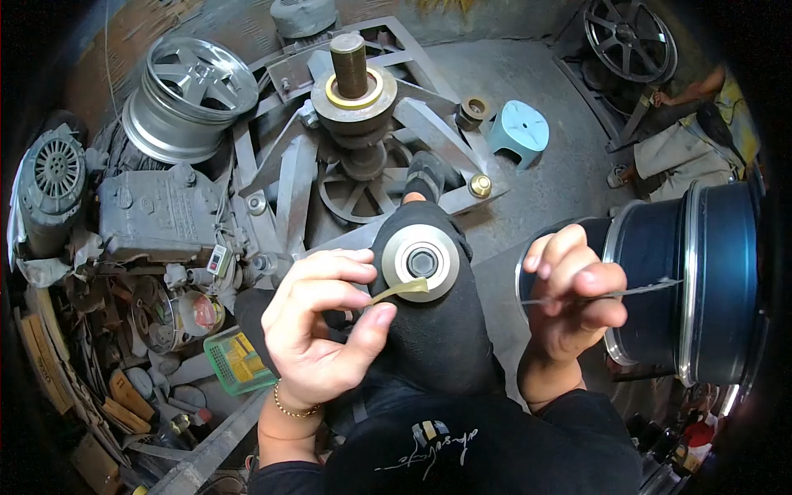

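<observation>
My left hand [318, 322] pinches a short, yellowish, bendy strip [404, 288] between thumb and fingers. The strip's free end reaches over a round metal piece [446, 262] with a dark hexagonal centre, which rests on my dark-clothed leg [437, 346]. My right hand [577, 289], raised to the right of that leg, has its fingers curled round a thin, grey, pointed strip [648, 288]. It looks like a narrow blade, but its exact kind is unclear. Its tip points right, in front of a dark blue wheel rim [648, 268].
Ahead stands a steel frame [293, 194] with an upright threaded shaft [351, 70]. Silver wheel rim [177, 124], motor [58, 169] and green basket [235, 363] crowd the left. Beyond the frame is a light-blue stool [521, 128]; another person [689, 148] sits far right.
</observation>
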Demonstrator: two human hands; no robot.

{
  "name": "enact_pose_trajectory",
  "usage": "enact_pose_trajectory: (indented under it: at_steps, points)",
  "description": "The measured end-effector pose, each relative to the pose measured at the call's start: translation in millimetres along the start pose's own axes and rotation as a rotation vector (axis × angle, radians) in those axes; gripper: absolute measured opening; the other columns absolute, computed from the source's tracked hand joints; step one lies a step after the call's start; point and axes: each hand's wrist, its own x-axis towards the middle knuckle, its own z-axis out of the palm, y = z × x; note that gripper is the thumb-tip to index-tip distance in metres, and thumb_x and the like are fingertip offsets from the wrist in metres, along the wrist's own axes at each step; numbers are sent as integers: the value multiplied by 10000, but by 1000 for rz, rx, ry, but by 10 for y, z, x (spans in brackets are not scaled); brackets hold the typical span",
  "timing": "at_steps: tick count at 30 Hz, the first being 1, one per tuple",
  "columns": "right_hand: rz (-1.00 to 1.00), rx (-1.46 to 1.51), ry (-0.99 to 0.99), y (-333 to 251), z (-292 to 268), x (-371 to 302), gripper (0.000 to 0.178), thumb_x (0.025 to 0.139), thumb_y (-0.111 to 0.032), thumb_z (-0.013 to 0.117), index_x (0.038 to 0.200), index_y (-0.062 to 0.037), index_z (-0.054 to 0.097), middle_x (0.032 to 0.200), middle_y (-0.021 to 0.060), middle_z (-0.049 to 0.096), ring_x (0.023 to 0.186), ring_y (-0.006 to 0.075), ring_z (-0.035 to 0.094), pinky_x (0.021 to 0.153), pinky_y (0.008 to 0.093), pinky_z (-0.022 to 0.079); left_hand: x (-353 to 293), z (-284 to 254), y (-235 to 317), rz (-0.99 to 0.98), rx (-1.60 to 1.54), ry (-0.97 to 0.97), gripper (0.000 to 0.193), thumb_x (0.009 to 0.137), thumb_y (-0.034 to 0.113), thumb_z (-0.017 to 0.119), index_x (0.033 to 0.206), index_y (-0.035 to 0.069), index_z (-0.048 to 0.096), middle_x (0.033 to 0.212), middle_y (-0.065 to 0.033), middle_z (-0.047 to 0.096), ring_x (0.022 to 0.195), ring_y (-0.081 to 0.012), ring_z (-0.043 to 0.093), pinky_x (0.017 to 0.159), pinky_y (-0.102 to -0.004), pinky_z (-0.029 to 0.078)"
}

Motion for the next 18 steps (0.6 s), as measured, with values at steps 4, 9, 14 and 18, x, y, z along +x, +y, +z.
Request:
enact_pose_trajectory:
  at_steps: [4, 9, 14, 18]
  points:
    - [116, -78, -5, -28, 85, -50, 521, 1063, -532, 618, 1132, -19, 673, 984, 135, 664, 938, 258, 615, 865, 385, 512, -5, 21, 11, 37, 95, -21, 234, 788, 7, 863, 929, 14, 676, 1036, -178, 746, 1046, -339, 744, 965, -470, 581]
    - [116, -200, -92, -29, 20, -75, 273, 953, -193, 726, 1147, -9, 670, 1052, 153, 660, 955, 271, 648, 881, 385, 516, -47, 25, 12, 71, 131, 35, 202, 807, 37, 838, 906, 34, 662, 980, -158, 731, 1005, -363, 744, 967, -513, 558]
    - [172, -131, 19, -5, 83, -83, 284, 843, -9, 744, 1120, -8, 681, 1021, 156, 694, 926, 281, 679, 854, 384, 538, -24, 54, 24, 94, 181, 14, 209, 820, 64, 814, 907, 67, 624, 971, -131, 716, 974, -366, 740, 977, -548, 537]
    - [155, -117, -39, 47, -26, -33, 271, 802, 46, 790, 1060, -16, 732, 989, 142, 722, 870, 276, 705, 793, 377, 560, -80, 100, 42, 96, 253, -3, 225, 818, 102, 822, 886, 84, 609, 966, -122, 708, 980, -361, 731, 975, -568, 549]
